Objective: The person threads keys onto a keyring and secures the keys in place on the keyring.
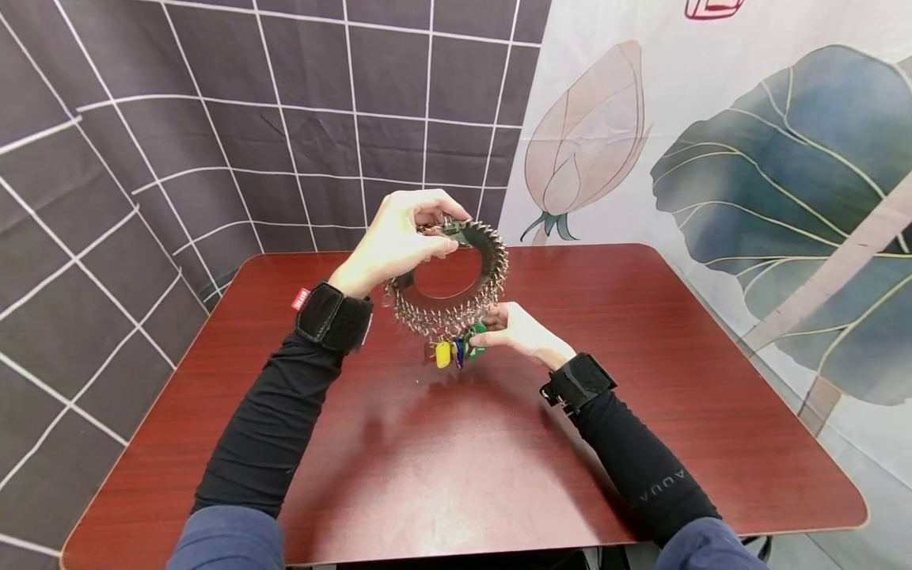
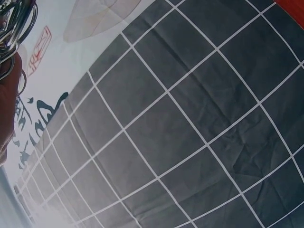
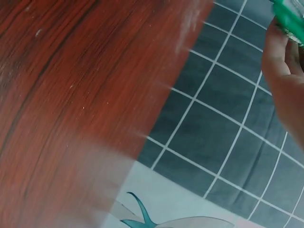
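Observation:
Above the table, my left hand [image 1: 395, 237] pinches the top of a dark flat ring [image 1: 492, 273] edged with many small metal clasps. Yellow [image 1: 443, 354], blue [image 1: 458, 353] and green tags hang from the ring's lower edge. At that edge my right hand [image 1: 527, 332] pinches a green tag [image 1: 478, 339] between thumb and fingers. The right wrist view has the green tag [image 3: 289, 21] at its top right corner, against the fingertips. Only shiny metal loops [image 2: 13, 33] and a sliver of the left hand [image 2: 7, 109] show in the left wrist view.
A reddish-brown wooden table [image 1: 413, 459] with rounded corners lies beneath both hands. Dark cloth with a white grid [image 1: 321, 142] hangs behind and to the left. To the right hangs a white cloth [image 1: 670, 95] printed with a flower bud and large leaves.

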`<state>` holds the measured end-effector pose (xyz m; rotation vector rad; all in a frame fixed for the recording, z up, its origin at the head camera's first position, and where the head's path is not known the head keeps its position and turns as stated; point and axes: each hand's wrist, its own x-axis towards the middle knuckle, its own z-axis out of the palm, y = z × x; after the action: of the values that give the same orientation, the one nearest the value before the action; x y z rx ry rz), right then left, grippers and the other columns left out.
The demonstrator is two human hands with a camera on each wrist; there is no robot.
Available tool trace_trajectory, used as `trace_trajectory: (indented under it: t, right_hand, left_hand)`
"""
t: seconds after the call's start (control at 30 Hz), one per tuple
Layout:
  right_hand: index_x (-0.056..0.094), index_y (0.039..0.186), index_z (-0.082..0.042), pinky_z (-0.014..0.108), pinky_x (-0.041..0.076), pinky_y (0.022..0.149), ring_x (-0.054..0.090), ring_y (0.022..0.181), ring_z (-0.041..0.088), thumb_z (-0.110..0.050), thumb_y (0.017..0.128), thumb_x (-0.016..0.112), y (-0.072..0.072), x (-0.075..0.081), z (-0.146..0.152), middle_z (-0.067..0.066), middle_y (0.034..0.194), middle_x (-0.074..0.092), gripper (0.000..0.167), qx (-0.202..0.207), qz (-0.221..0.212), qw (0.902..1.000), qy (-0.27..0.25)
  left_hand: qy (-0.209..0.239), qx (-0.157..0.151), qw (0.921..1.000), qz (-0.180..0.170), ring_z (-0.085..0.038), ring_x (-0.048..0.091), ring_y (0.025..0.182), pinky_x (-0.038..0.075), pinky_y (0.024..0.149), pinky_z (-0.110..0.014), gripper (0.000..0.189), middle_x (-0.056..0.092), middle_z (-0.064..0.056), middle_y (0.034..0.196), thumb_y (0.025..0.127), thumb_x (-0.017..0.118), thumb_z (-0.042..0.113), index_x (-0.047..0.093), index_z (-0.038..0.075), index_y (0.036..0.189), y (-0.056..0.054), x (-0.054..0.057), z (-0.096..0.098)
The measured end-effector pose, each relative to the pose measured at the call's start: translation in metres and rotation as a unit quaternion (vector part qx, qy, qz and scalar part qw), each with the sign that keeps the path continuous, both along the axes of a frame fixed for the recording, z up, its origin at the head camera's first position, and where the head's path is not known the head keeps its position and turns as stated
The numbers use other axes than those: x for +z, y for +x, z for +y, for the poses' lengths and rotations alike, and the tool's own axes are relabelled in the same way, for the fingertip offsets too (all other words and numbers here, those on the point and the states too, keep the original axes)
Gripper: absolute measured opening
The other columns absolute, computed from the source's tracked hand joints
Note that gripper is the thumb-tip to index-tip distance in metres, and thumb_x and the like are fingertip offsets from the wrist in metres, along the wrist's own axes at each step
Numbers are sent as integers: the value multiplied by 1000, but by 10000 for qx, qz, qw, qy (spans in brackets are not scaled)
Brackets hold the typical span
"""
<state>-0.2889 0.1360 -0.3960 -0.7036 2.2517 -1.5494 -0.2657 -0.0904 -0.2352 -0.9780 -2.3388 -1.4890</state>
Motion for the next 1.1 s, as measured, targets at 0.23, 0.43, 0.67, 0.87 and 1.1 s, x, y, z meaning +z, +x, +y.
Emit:
trace_trajectory:
  t: [0.23,0.43,0.67,0.87,1.1]
  right_hand:
    - [63,104,6,20,45,64,57,63,1,-7,86,67,-4,-3,4,-3,81,69,22,262,180,9993,-173]
    - [63,110,3,20,48,71,59,77,3,-4,83,70,-1,-5,-5,7,95,69,30,323,416,9986,-51]
    - [69,105,3,17,43,67,56,69,0,-5,82,73,3,-8,-16,14,90,72,25,179,683,9972,249]
    - [68,93,-1,22,45,56,53,56,6,-12,80,75,3,-3,-10,3,69,66,18,-12,483,9985,264]
    - [60,93,3,22,44,64,51,68,7,-7,77,70,3,-8,-12,0,77,58,21,-79,772,9966,287]
  left_hand:
    - [-55,43,10000,54,-14,52,55,42,50,-21,28,61,-13,70,76,63,-8,69,1,103,2,0,-1]
    - [-20,42,10000,78,-11,53,55,44,50,-23,28,63,-6,70,76,66,-4,70,7,101,0,0,-3]
    - [-1,49,9999,108,-16,55,58,44,53,-24,25,66,-6,74,76,68,0,71,9,99,1,-1,-3]
    - [36,-23,9999,147,-14,58,59,47,56,-24,26,65,-8,73,76,66,-5,70,7,99,2,2,-2]
    - [46,-1,9998,184,-15,58,57,45,52,-23,26,63,-8,71,76,66,-7,70,5,98,1,5,-2]
